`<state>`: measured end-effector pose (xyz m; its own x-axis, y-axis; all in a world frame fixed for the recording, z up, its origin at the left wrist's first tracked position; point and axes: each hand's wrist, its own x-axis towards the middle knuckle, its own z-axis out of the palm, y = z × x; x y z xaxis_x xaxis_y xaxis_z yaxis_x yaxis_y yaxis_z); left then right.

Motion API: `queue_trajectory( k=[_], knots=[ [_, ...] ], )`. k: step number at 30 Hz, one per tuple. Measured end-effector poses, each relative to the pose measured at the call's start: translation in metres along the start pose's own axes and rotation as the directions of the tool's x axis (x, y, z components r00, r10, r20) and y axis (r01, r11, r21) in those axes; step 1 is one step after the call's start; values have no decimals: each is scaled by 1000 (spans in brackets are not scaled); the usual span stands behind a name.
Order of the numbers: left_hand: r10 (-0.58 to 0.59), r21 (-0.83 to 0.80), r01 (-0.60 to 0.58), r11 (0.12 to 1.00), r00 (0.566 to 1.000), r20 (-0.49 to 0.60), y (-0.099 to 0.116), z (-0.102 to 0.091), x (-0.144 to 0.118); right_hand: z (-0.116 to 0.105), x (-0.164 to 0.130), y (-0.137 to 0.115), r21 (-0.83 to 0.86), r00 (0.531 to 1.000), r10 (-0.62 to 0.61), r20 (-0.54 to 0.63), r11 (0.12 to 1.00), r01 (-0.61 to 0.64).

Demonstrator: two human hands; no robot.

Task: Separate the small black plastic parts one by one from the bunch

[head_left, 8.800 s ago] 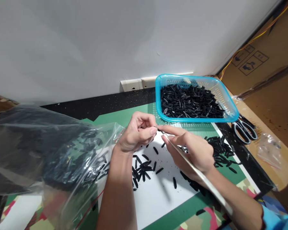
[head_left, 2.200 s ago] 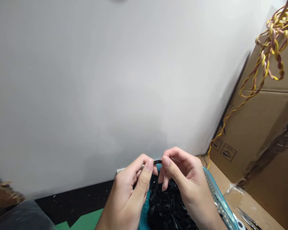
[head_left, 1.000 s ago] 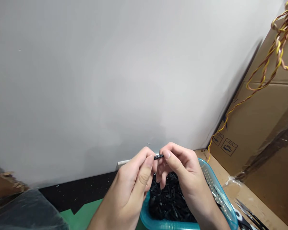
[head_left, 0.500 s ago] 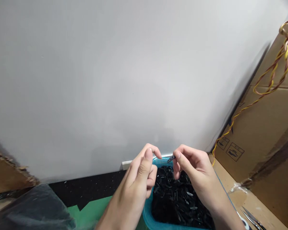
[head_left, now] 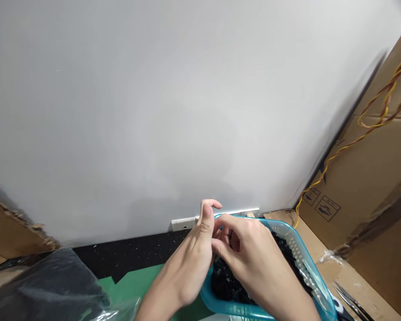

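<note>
Both hands [head_left: 194, 261] [head_left: 259, 254] — half-curled, touching.

The basket [head_left: 227, 307] is translucent blue, its slivers [head_left: 224, 277] black, the table [head_left: 127, 252] white-specked black, the twisted cord [head_left: 377, 125] yellow-and-brown.

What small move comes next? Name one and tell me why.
Probably ease the right hand slightly back from the left hand: their overlap hides whatever the right fingertips may pinch, and the blue basket of black pieces shows beneath, likely to catch anything dropped.
</note>
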<state>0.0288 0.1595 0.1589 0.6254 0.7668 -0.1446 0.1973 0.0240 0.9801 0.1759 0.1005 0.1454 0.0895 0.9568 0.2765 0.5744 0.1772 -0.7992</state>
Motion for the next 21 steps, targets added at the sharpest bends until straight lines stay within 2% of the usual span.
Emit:
queue_trajectory(
  k=[3,5,8,10,15,21],
  knots=[
    [-1,-32,1,999,1000,-11,3,0,0,0,1,1,33,999,3,-41,999,-1],
    [19,-32,-19,999,1000,1,6,0,2,-6,1,2,194,995,11,-104,981,9],
    [105,25,-106,994,993,52,13,-1,2,-17,0,3,508,978,89,-190,861,21],
    [153,50,-158,986,984,88,17,-1,1,-22,-1,4,627,966,131,-222,778,39],
    [229,5,-230,973,971,73,18,0,-5,-23,1,5,717,945,154,-289,689,106],
    [253,60,-254,965,967,16,17,-1,-8,-20,2,1,746,960,122,-253,656,114]
  ],
)
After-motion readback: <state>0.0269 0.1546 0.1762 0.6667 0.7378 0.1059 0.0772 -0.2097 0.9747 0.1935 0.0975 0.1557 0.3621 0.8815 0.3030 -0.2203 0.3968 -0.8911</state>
